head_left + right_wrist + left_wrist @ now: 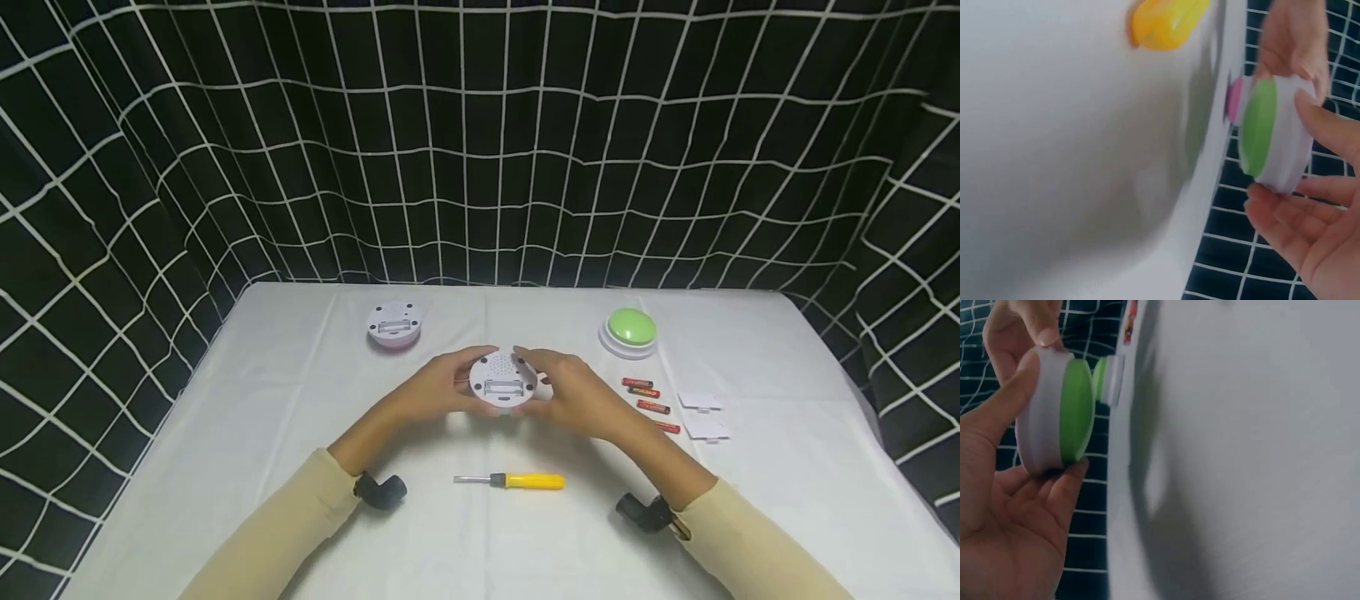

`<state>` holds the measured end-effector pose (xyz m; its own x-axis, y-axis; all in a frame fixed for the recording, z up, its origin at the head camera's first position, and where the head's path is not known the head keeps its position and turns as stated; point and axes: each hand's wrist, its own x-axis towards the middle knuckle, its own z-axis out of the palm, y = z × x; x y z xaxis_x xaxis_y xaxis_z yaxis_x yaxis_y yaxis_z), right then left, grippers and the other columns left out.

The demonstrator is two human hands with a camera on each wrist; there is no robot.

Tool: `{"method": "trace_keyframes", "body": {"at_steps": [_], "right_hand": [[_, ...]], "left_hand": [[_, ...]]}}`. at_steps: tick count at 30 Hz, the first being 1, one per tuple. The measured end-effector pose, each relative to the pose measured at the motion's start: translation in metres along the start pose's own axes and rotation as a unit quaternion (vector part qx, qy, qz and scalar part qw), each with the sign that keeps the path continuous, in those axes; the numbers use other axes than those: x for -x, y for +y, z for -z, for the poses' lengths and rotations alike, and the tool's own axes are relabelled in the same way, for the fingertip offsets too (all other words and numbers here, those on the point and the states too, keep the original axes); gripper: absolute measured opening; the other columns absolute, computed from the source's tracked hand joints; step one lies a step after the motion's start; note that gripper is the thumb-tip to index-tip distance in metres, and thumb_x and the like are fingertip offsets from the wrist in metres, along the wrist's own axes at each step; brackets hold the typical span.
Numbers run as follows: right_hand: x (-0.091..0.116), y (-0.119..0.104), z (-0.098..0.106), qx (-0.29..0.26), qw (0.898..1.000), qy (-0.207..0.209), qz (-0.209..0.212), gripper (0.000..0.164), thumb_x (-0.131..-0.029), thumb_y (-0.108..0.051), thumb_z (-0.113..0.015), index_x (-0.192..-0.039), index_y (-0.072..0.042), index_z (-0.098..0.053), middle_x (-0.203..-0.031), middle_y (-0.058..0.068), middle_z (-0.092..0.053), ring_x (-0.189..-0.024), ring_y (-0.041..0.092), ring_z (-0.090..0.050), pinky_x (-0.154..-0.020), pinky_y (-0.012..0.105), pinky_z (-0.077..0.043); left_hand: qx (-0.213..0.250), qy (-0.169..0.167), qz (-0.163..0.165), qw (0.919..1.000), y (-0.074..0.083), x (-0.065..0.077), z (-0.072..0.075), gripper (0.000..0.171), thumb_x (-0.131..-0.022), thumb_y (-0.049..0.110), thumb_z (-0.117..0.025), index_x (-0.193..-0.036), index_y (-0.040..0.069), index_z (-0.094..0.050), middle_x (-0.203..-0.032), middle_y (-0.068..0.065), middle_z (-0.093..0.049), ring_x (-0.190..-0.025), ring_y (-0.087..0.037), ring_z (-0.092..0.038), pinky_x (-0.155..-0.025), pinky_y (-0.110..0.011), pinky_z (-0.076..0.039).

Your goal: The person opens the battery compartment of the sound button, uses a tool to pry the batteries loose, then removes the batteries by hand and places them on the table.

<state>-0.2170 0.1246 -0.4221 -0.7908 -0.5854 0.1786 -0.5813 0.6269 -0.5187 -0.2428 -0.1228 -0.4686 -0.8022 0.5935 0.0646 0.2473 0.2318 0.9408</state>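
Note:
Between both hands is a round white push button point(503, 377) with a green top point(1077, 412). It is held above the table with its underside up, showing speaker holes, dark feet and an uncovered battery compartment with no batteries visible in it. My left hand point(438, 383) grips its left edge, thumb and fingers around the rim. On the opposite edge my right hand point(576, 390) holds it the same way, as the right wrist view also shows with the green side point(1259, 128) turned away from the palm.
A yellow-handled screwdriver point(534, 481) lies in front of the hands. Several red batteries point(653, 407) and two white battery covers point(705, 427) lie to the right. Behind them sits another green button point(632, 327). At back left, a pink-topped button point(394, 323) rests underside up.

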Motion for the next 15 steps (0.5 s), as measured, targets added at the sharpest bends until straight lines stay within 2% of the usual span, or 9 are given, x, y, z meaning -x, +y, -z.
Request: {"method": "trace_keyframes", "body": {"at_steps": [2, 8, 15], "right_hand": [[-0.005, 0.003, 0.001, -0.006, 1.000, 0.005, 0.000, 0.078, -0.080, -0.020, -0.089, -0.143, 0.006, -0.051, -0.137, 0.020, -0.062, -0.112, 0.032, -0.067, -0.094, 0.046, -0.059], [-0.021, 0.014, 0.008, -0.009, 1.000, 0.004, -0.009, 0.078, -0.078, -0.015, -0.089, -0.142, 0.009, -0.051, -0.136, 0.023, -0.062, -0.115, 0.035, -0.065, -0.094, 0.047, -0.058], [-0.044, 0.028, 0.013, 0.014, 1.000, -0.003, -0.025, 0.080, -0.076, -0.013, -0.090, -0.141, 0.012, -0.050, -0.134, 0.027, -0.062, -0.116, 0.038, -0.065, -0.098, 0.047, -0.057]], "left_hand": [[-0.028, 0.006, 0.008, 0.9995, 0.004, -0.006, 0.004, 0.092, -0.077, 0.012, -0.090, -0.153, 0.005, -0.039, -0.144, -0.011, -0.058, -0.127, -0.017, -0.060, -0.103, -0.024, -0.051], [-0.065, 0.030, 0.024, 0.9972, 0.009, -0.026, 0.009, 0.089, -0.075, 0.009, -0.091, -0.146, 0.000, -0.039, -0.138, -0.014, -0.062, -0.122, -0.019, -0.063, -0.101, -0.025, -0.053], [-0.129, 0.070, 0.039, 0.9884, 0.008, -0.047, 0.015, 0.089, -0.075, 0.015, -0.091, -0.149, -0.002, -0.044, -0.138, -0.015, -0.062, -0.126, -0.024, -0.061, -0.106, -0.030, -0.050]]}}
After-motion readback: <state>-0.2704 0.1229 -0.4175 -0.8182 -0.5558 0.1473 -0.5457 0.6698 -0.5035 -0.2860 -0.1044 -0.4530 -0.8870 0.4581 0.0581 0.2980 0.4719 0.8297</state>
